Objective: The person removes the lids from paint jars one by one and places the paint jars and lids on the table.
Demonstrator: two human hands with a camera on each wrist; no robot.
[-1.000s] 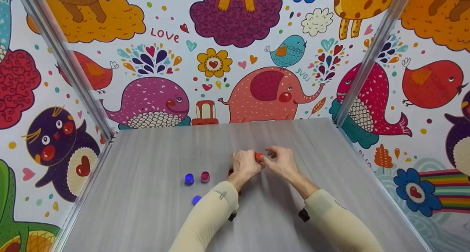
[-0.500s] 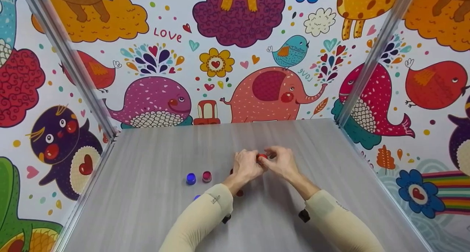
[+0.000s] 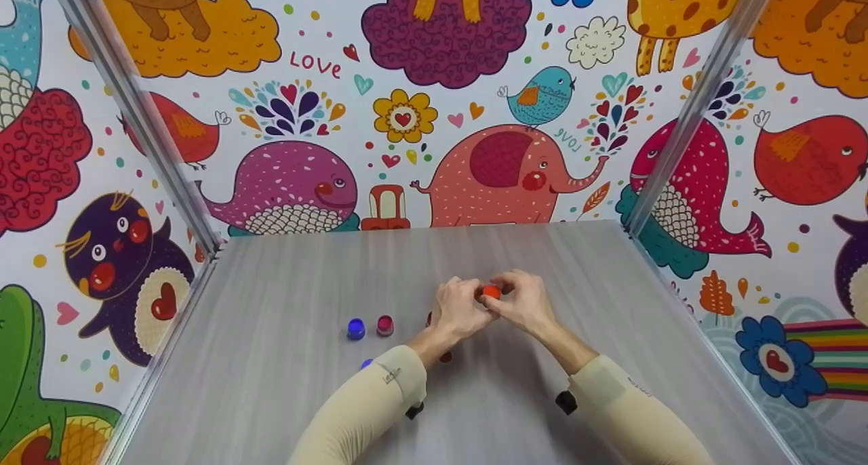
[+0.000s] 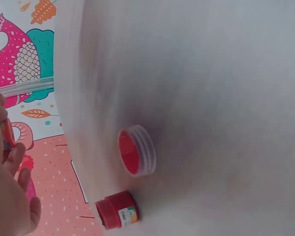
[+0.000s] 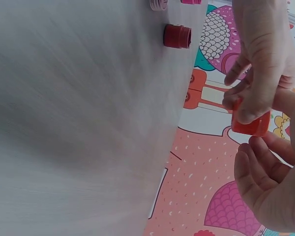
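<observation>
Both hands hold a small orange-red paint jar [image 3: 491, 291] up over the table. My left hand [image 3: 462, 308] grips its body; in the right wrist view its thumb lies across the jar [image 5: 241, 127]. My right hand [image 3: 525, 302] has its thumb and fingers at the jar's other end, around the lid edge. At the left wrist view's edge, only part of the left hand [image 4: 10, 182] shows. Below the hands, a dark red paint jar [image 4: 119, 210] stands uncapped, beside a lid [image 4: 137, 150] with a red inside and ribbed rim.
Left of the hands stand a blue paint jar [image 3: 356, 329] and a crimson paint jar [image 3: 384, 326]. A blue lid [image 3: 367, 365] is partly hidden by the left sleeve. Printed panels and metal posts [image 3: 654, 153] border the grey table [image 3: 285, 282].
Both hands stay together, with the jar shifting slightly right in the head view. The right fingers have shifted around the jar, and more of its orange-red top shows now. The head view has drifted slightly.
</observation>
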